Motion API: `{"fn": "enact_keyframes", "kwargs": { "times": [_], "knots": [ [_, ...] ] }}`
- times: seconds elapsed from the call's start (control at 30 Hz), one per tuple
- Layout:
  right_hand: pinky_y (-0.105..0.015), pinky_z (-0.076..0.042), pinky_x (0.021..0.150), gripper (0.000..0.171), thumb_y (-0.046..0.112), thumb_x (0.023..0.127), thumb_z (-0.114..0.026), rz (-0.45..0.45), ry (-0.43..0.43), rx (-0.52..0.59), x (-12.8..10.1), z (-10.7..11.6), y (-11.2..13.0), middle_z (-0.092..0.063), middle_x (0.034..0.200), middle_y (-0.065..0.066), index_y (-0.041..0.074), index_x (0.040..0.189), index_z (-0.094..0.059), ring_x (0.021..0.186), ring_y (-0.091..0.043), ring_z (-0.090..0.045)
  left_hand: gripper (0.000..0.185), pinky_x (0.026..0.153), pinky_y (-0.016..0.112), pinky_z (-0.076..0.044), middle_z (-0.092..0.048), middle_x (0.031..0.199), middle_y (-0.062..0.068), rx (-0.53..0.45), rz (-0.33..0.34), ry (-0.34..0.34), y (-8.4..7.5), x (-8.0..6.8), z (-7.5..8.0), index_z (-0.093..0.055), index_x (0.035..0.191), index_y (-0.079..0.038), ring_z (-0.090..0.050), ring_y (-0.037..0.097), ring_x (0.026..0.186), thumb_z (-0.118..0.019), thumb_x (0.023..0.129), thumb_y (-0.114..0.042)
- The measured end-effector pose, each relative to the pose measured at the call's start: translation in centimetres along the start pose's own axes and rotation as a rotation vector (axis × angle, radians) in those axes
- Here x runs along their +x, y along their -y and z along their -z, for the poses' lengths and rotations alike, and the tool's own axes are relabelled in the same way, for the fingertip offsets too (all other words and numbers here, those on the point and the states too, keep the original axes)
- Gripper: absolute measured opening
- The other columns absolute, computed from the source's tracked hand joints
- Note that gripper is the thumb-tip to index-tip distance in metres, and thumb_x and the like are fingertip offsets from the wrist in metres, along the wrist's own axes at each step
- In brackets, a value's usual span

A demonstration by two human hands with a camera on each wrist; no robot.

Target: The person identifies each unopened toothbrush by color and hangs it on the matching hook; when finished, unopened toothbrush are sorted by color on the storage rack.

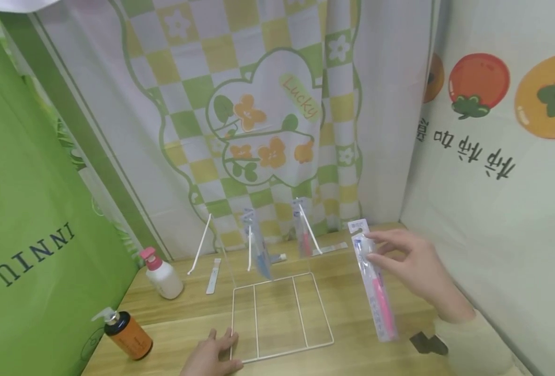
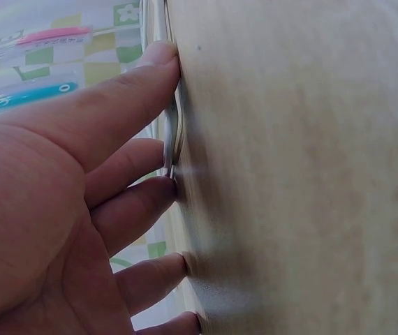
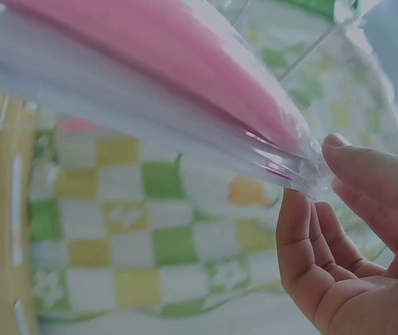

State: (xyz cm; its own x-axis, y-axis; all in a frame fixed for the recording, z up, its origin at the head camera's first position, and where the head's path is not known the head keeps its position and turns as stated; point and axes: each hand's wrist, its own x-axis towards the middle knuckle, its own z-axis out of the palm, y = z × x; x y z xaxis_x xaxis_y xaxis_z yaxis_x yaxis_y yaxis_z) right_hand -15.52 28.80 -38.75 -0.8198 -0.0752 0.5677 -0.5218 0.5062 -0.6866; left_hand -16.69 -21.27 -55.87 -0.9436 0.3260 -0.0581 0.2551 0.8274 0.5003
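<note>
1. Right grip: the right hand (image 1: 414, 266) pinches a packaged pink toothbrush (image 1: 375, 286) near its top end, thumb on one side and fingers on the other, and holds it in the air above the right part of the counter (image 1: 367, 350). The clear pack hangs slanted, its white header card uppermost and the pink handle toward the lower end. In the right wrist view the fingertips (image 3: 356, 164) close on the transparent edge of the pack.
2. Left grip: the left hand (image 1: 211, 355) lies flat with straight fingers on the counter, its fingertips (image 2: 158, 56) pressing on the front left corner of a white wire rack (image 1: 277, 313). It holds nothing.
3. Rack: its wire base lies flat on the counter, divided into three strips; a clear upright panel rises from it with white hooks.
4. On the hooks: a packaged blue toothbrush (image 1: 258, 250) hangs at the middle and a packaged red toothbrush (image 1: 304, 235) to its right; the left hook (image 1: 201, 245) is bare.
5. Farther left on the counter: a white bottle with a pink cap (image 1: 162, 274) stands near the rear, and an orange pump bottle (image 1: 126, 334) stands nearer the front edge.
6. Around: patterned cloth hangs behind and at both sides.
</note>
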Motion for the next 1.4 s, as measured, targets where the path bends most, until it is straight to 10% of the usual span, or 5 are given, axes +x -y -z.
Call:
{"fn": "enact_keyframes", "kwargs": {
  "times": [0.53, 0.83, 1.4],
  "knots": [
    [-0.026, -0.065, 0.071, 0.054, -0.015, 0.075, -0.09, 0.334, -0.086, 0.151, -1.9, -5.4, 4.6, -0.073, 0.115, -0.005, 0.007, 0.124, -0.078, 0.09, -0.014, -0.075, 0.074, 0.092, 0.094, -0.033, -0.046, 0.153, 0.043, -0.027, 0.032, 0.008, 0.0, -0.1, -0.1, -0.067, 0.146, -0.01, -0.039, 0.083, 0.126, -0.092, 0.084, -0.042],
    [-0.025, -0.065, 0.072, 0.051, -0.012, 0.075, -0.091, 0.386, -0.136, 0.139, -1.6, -8.0, 3.6, -0.073, 0.114, -0.006, 0.006, 0.122, -0.079, 0.09, -0.017, -0.074, 0.073, 0.094, 0.094, -0.032, -0.052, 0.157, 0.028, -0.036, 0.011, 0.013, 0.2, -0.1, 0.0, -0.067, 0.146, -0.01, -0.037, 0.081, 0.131, -0.091, 0.085, -0.043],
    [-0.033, -0.067, 0.069, 0.052, -0.013, 0.074, -0.092, 0.407, -0.227, 0.049, 1.7, -11.0, 0.8, -0.072, 0.114, -0.01, 0.002, 0.121, -0.076, 0.089, -0.026, -0.073, 0.073, 0.093, 0.094, -0.033, -0.048, 0.155, 0.039, -0.029, 0.026, 0.007, 0.0, -0.2, 0.0, -0.068, 0.146, -0.012, -0.039, 0.084, 0.126, -0.091, 0.085, -0.043]
  ]
}}
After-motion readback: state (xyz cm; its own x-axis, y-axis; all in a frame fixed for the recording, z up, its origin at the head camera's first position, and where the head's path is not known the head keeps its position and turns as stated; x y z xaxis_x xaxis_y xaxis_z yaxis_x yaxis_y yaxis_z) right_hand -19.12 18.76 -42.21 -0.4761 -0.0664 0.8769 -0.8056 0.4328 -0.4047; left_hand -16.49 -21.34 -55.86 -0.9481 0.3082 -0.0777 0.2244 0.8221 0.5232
